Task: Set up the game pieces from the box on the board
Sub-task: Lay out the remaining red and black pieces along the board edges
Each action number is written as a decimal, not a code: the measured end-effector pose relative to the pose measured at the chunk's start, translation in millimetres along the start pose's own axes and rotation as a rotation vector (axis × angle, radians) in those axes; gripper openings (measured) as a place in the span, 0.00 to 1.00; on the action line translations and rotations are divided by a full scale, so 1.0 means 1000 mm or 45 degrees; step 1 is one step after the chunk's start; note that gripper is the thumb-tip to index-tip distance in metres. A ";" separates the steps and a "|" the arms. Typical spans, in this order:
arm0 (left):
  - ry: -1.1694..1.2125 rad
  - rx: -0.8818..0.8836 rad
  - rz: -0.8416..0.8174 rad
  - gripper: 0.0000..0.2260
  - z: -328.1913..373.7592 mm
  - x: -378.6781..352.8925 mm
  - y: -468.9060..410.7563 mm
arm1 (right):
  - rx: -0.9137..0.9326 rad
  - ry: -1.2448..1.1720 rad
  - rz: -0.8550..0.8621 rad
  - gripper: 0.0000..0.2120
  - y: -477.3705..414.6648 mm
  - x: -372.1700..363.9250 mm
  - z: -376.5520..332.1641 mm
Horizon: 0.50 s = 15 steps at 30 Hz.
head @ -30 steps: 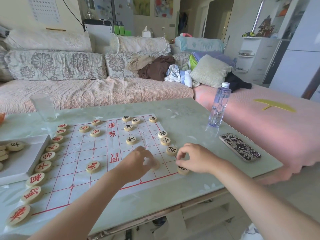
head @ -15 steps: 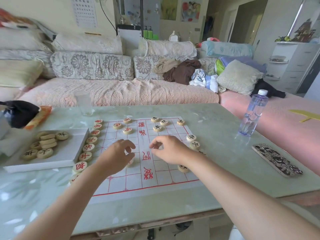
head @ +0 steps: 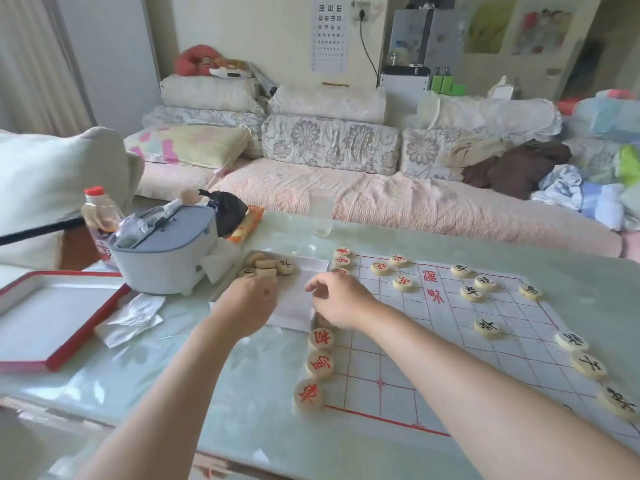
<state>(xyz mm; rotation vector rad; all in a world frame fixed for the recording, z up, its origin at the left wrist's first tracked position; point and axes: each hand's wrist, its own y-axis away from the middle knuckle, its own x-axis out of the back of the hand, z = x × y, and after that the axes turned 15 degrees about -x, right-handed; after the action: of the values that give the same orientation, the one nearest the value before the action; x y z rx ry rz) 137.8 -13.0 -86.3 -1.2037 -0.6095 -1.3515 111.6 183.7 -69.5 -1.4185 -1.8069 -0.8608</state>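
Head view: the white box (head: pixel 304 271) sits on the glass-topped bench (head: pixel 242 393), just beside the left edge of the paper xiangqi board (head: pixel 450 358). A small heap of wooden discs (head: pixel 266 266) lies in the box's far corner, some stacked, one showing a black character. The left hand (head: pixel 247 306) reaches into the box with its fingers curled down at the near edge of that heap; whether it already grips a disc I cannot tell, since the fingertips are hidden behind the knuckles. The right hand (head: pixel 337 301) hovers over the seam between box and board, fingers loosely bent and apparently empty, though its underside is out of sight. Red-marked pieces (head: pixel 320 363) line the board's left edge, partly hidden by the right wrist, and black-marked pieces (head: pixel 588 365) are spread toward the right edge, so the setup looks well along, with the boxed discs left to place.

The risks from here: the right forearm lies low across the board, and dragging it could shove the red row off its points or wrinkle the thin sheet. Grabbing from a stacked heap could tip discs out onto the slick bench. A drinking glass (head: pixel 321 213) stands just behind the box.
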 end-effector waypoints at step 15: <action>-0.122 0.090 -0.020 0.14 -0.072 -0.025 -0.025 | -0.030 0.432 0.029 0.27 -0.130 -0.050 -0.053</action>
<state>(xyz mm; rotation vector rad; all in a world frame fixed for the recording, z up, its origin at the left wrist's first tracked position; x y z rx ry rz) 88.3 -62.3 -124.8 -1.2133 -0.7303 -1.2808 -0.4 88.9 -93.3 -1.2193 -1.5256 -1.0439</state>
